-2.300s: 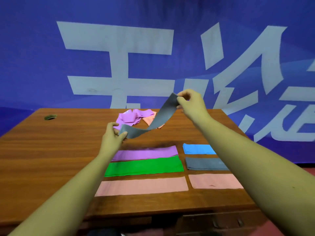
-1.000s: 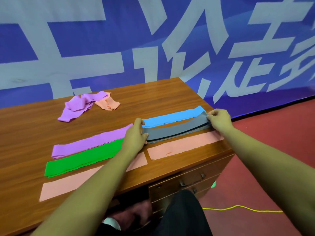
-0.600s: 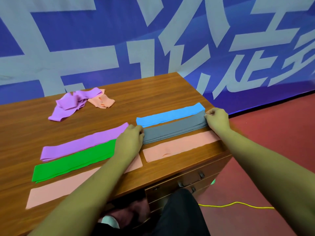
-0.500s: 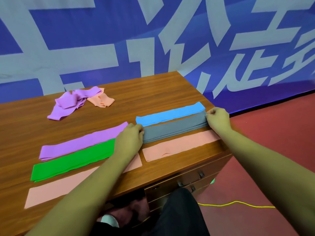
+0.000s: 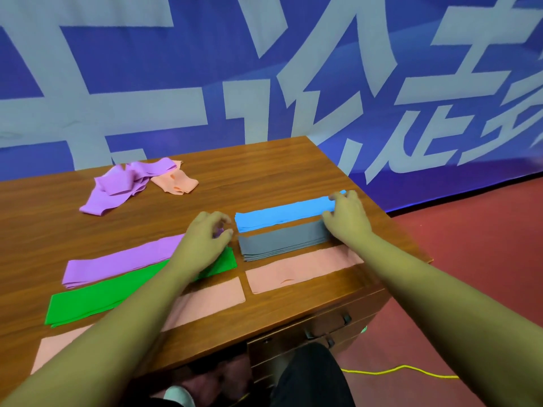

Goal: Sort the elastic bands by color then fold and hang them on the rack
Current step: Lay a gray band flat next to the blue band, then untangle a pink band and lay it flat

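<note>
Sorted bands lie flat on the wooden desk (image 5: 264, 171): a purple band (image 5: 117, 262), a green band (image 5: 97, 298) and a pink band (image 5: 211, 301) on the left, and a blue band (image 5: 282, 214), a stack of grey bands (image 5: 282, 240) and another pink band (image 5: 299, 270) on the right. My left hand (image 5: 205, 239) hovers with loosely curled fingers just left of the grey stack, holding nothing. My right hand (image 5: 346, 218) rests on the right ends of the blue and grey bands. No rack is in view.
A heap of unsorted purple bands (image 5: 123, 183) with a crumpled pink band (image 5: 176, 183) lies at the desk's far side. Drawers with a handle (image 5: 326, 327) are below the front edge. A yellow cord (image 5: 396, 370) runs over the red floor.
The grey band held in the air was laid on the grey stack and its ends were squared. My left hand has since lifted off the stack's left end; my right hand shifted toward the blue band.
</note>
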`<action>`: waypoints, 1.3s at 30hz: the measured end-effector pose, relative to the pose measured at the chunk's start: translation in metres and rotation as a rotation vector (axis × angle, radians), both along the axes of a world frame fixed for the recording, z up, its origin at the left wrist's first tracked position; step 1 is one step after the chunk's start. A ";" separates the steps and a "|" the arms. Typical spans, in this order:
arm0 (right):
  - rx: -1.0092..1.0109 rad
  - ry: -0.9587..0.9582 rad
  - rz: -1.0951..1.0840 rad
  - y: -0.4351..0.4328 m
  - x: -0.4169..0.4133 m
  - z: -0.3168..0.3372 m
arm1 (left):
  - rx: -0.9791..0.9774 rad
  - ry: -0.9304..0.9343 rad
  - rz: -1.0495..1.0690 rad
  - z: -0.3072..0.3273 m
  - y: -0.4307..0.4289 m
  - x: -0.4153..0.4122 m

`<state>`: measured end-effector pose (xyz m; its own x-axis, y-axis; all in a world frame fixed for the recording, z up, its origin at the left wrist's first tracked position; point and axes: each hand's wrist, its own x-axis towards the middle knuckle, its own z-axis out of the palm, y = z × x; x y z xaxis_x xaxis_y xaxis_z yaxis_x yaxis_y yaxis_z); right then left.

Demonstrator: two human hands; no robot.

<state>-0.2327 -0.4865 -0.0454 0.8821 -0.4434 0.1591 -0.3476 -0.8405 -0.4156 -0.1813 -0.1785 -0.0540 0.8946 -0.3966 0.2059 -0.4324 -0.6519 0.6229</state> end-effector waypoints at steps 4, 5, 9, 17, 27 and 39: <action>0.069 0.008 0.199 0.059 0.036 0.011 | 0.131 -0.052 0.113 0.004 0.039 0.037; 0.081 0.010 0.237 0.073 0.047 0.012 | 0.164 -0.066 0.158 0.004 0.048 0.049; 0.054 0.060 0.328 0.125 0.099 0.016 | 0.234 -0.077 0.262 0.008 0.074 0.095; 0.100 0.091 0.375 0.196 0.198 0.005 | 0.185 -0.036 0.355 -0.009 0.084 0.171; 0.115 0.083 0.220 0.231 0.258 -0.037 | 0.221 -0.004 0.363 -0.039 0.090 0.214; 0.729 -0.312 0.366 0.240 0.224 0.055 | -0.396 0.259 0.421 0.001 0.098 0.186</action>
